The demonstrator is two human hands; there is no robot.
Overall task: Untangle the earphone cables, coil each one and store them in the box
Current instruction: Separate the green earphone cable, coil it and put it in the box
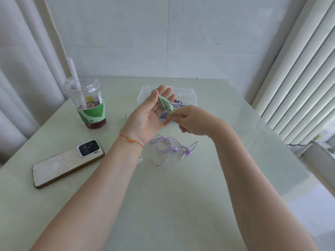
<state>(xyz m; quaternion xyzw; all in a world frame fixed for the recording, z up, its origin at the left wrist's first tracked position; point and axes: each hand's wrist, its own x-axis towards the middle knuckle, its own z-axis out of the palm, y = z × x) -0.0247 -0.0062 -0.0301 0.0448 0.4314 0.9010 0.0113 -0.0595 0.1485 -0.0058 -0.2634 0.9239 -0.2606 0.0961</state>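
Observation:
My left hand (147, 116) is raised palm up above the table with its fingers straight. A green earphone cable (165, 104) is wound around those fingers. My right hand (190, 120) pinches the end of the green cable at the lower edge of the coil. A purple earphone cable (167, 148) lies loose and looped on the table below my hands, its plug and earbuds to the right. Behind my hands stands the clear plastic box (188, 95), with dark items inside, partly hidden by my fingers.
A plastic cup (87, 104) with a green sleeve and a white straw stands at the left. A phone (67, 163) in a white case lies face down at the front left. The wall is close behind the table (181, 196), and a radiator (299, 78) is at the right.

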